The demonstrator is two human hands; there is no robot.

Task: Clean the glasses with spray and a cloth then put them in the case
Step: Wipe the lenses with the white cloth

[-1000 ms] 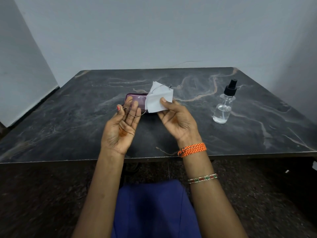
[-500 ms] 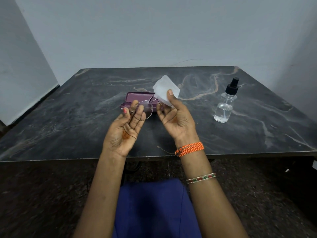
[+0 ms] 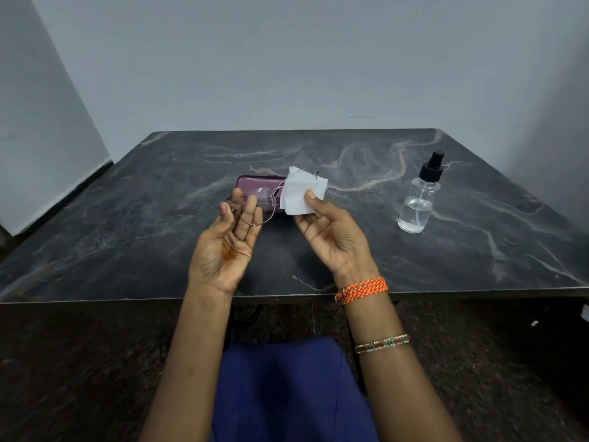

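The left hand [image 3: 228, 247] was palm up, pinching the left end of the glasses [image 3: 258, 207] between thumb and fingers, while the right hand [image 3: 331, 231] pinched the white cloth [image 3: 301, 194] over the right lens. The glasses were held above the table [image 3: 127, 234], long axis left to right, one temple tip poking out past the cloth's far edge. The case [image 3: 255, 183] lay closed just behind them, the spray [image 3: 419, 202] upright well to the right, bare tabletop on both sides
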